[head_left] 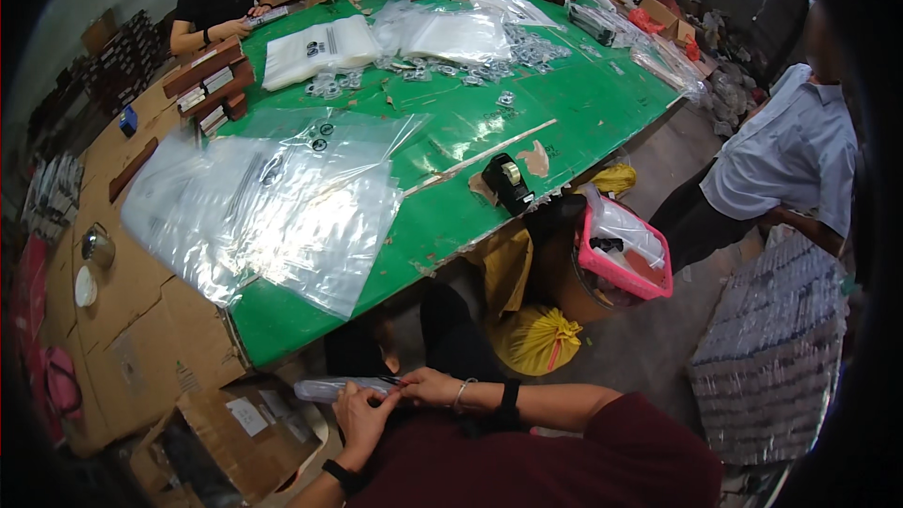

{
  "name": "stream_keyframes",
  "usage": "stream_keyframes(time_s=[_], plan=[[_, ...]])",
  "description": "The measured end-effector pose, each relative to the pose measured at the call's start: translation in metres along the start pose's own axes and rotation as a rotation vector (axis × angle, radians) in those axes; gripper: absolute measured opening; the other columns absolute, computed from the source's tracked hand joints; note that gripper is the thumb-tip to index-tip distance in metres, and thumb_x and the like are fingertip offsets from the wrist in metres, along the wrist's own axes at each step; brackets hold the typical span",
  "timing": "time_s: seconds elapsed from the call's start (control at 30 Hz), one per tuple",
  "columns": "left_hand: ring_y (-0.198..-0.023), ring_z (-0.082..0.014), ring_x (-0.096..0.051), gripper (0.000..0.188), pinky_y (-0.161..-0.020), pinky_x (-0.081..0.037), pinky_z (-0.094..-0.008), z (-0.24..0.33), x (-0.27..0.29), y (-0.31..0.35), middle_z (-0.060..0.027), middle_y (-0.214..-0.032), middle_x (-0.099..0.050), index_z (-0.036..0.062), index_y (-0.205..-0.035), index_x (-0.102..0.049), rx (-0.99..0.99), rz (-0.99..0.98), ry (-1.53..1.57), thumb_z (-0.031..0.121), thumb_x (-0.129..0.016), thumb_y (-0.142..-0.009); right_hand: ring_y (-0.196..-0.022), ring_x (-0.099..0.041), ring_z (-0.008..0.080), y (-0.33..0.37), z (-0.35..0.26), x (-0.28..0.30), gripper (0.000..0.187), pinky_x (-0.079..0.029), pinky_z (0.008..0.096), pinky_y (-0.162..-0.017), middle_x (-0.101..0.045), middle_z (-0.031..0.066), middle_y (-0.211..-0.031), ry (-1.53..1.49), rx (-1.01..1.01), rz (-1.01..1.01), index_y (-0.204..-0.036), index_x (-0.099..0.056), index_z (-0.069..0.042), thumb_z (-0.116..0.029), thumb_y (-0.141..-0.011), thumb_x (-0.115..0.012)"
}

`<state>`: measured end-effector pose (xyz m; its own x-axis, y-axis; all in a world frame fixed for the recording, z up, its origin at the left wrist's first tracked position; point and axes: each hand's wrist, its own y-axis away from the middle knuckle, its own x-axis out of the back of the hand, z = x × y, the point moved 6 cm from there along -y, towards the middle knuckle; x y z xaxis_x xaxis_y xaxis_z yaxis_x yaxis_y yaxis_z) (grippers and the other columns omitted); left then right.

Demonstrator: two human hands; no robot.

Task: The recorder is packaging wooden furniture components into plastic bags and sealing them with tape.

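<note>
In my lap, close to my body, lies a long narrow package [317, 389] in clear plastic, pointing to the left. My left hand [361, 420] is bent round its right-hand part, thumb and fingers closed on the plastic. My right hand [429, 386] meets it at that end, fingertips pinched together on the wrapping beside the left thumb. A small dark and reddish bit shows between the fingertips, too small to make out. What the package contains is hidden by the wrapping and my fingers.
Ahead stands a green table [442, 259] with clear plastic bags [282, 198] and a black tape dispenser [508, 183]. A pink basket [658, 280], a yellow sack [536, 343] and a standing person [781, 155] are on the right. A cardboard box [246, 442] stands left of me.
</note>
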<state>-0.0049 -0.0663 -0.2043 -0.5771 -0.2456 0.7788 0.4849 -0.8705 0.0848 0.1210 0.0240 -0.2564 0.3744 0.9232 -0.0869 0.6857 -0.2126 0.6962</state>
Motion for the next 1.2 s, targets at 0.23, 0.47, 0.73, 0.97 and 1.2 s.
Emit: stream_keyframes(time_s=[0.23, 0.47, 0.73, 0.97, 1.2], plan=[[-0.093, -0.0308, -0.057, 0.035, -0.079, -0.040, -0.0470, -0.025, -0.020, 0.011, -0.0092, -0.087, -0.059, 0.0100, -0.069, -0.071, 0.150, -0.094, -0.010, 0.044, -0.078, -0.075, -0.064, -0.055, 0.0076, -0.002, -0.001, -0.007, 0.025, -0.047, 0.0239, -0.060, -0.065, -0.0001, -0.081, 0.048, 0.060, 0.041, -0.110, -0.072, -0.009, -0.021, -0.092, -0.061], [-0.082, -0.0280, -0.061, 0.030, -0.068, -0.046, -0.0426, 0.002, -0.011, -0.002, -0.0094, -0.080, -0.060, 0.0087, -0.074, -0.074, 0.111, -0.104, -0.022, 0.038, -0.080, -0.075, -0.066, -0.056, 0.0070, 0.010, 0.001, 0.009, 0.027, -0.049, 0.0230, -0.063, -0.070, -0.0005, -0.087, -0.081, 0.118, 0.012, -0.110, -0.072, -0.005, -0.019, -0.091, -0.059], [-0.066, -0.0209, -0.061, 0.018, -0.062, -0.044, -0.0376, 0.000, -0.008, 0.010, -0.0051, -0.070, -0.059, 0.0064, -0.078, -0.073, 0.357, -0.141, 0.318, 0.024, -0.077, -0.077, -0.066, -0.052, 0.0054, 0.045, -0.013, 0.007, 0.030, -0.050, 0.0255, -0.075, -0.068, 0.0031, -0.111, -0.376, 0.040, -0.059, -0.120, -0.065, 0.000, -0.009, -0.096, -0.049], [-0.062, -0.0184, -0.059, 0.014, -0.061, -0.046, -0.0336, 0.000, -0.010, 0.016, -0.0056, -0.071, -0.058, 0.0033, -0.074, -0.069, 0.396, -0.072, 0.433, 0.015, -0.074, -0.078, -0.064, -0.053, 0.0061, 0.055, -0.007, 0.006, 0.031, -0.052, 0.0280, -0.079, -0.068, 0.0017, -0.105, -0.428, 0.014, -0.154, -0.123, -0.064, 0.001, -0.008, -0.096, -0.050], [-0.063, -0.0110, -0.049, 0.012, -0.060, -0.041, -0.0276, 0.009, -0.004, 0.018, -0.0015, -0.071, -0.052, 0.0016, -0.075, -0.067, 0.381, -0.072, 0.471, 0.010, -0.074, -0.080, -0.074, -0.067, 0.0192, 0.079, -0.054, 0.025, 0.031, -0.053, 0.0318, -0.074, -0.065, 0.0084, -0.086, 0.198, 0.283, 0.152, -0.124, -0.063, -0.004, -0.014, -0.096, -0.054]])
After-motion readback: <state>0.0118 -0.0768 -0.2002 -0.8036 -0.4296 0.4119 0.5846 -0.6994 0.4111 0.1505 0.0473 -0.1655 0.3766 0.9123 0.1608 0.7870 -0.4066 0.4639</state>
